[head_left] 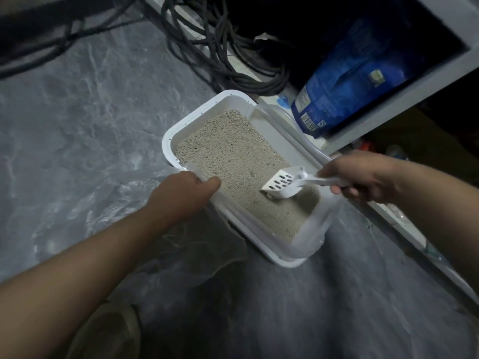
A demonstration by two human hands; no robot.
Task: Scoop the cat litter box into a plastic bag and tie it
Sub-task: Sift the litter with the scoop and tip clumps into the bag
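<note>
The right hand is curled around the handle of a white slotted scoop, whose perforated blade tilts down with its front edge dipping into the litter near the box's closer end. The left hand grips the near-left rim of the litter box, thumb hooked over the edge and inside the box, the other fingers tucked under the rim out of sight. The box is a white rectangular tray lying at an angle on the floor, filled with pale beige granules spread fairly evenly, with bare wall showing along its far-right side. A thin clear plastic bag lies crumpled on the floor beneath the left forearm, touching the box's near-left side; whether the clear film over the box's near corner belongs to it cannot be told. Beyond the box's far corner, a coil of dark cables lies on the floor. To the right, a blue printed sack stands tilted inside a grey shelf unit, just beside the box.
</note>
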